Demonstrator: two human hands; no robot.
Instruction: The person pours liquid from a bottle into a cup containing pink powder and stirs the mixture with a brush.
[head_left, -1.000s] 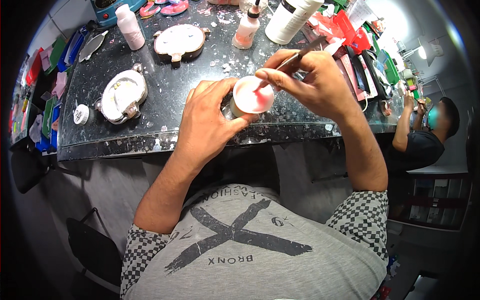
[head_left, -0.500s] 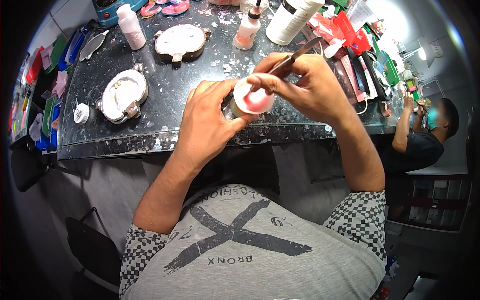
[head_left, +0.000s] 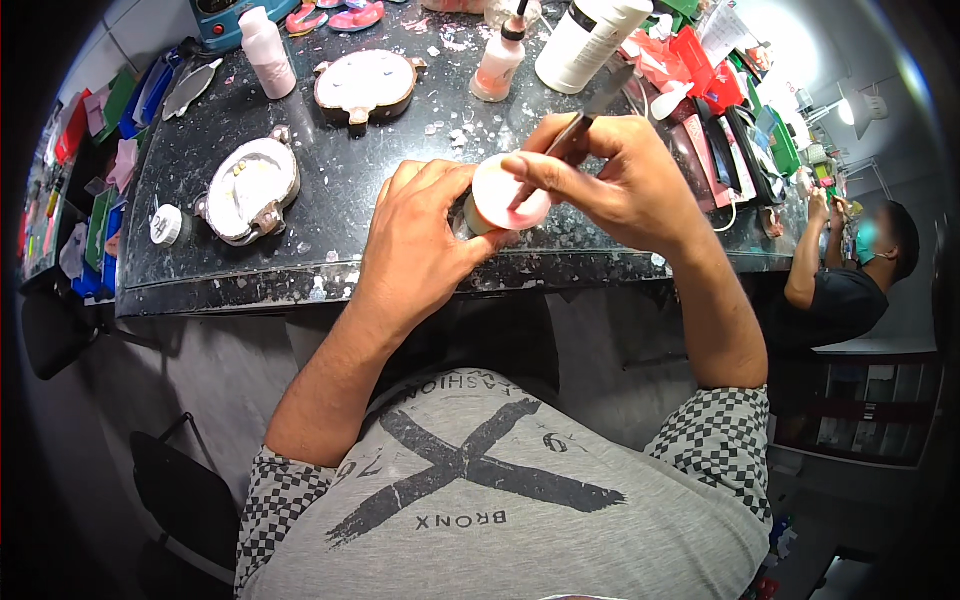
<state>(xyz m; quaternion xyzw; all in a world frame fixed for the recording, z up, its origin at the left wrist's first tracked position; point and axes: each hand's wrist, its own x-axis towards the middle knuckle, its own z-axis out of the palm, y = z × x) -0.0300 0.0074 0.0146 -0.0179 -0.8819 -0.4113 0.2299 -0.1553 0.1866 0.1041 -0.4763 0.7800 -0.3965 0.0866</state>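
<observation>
My left hand (head_left: 412,240) is wrapped round a small pale cup (head_left: 482,212) near the table's front edge. Pink material (head_left: 522,210) shows inside it, partly washed out by glare. Between the thumb and fingers of my right hand (head_left: 640,185) is a metal spatula (head_left: 606,94), its broad blade pointing up and away to the right. The spatula's lower end reaches down into the cup. My right thumb lies over the cup's far rim and hides part of the opening.
Two plaster-filled metal flask halves (head_left: 365,82) (head_left: 254,188) rest on the dark, spattered table (head_left: 350,190). A pink bottle (head_left: 268,62), a white cap (head_left: 166,226), a dropper bottle (head_left: 497,72) and a large white bottle (head_left: 588,45) stand around. A co-worker (head_left: 865,275) sits at right.
The spatula has swung to a steeper tilt, and my right hand has shifted slightly to the right and nearer. My left hand keeps its hold on the cup.
</observation>
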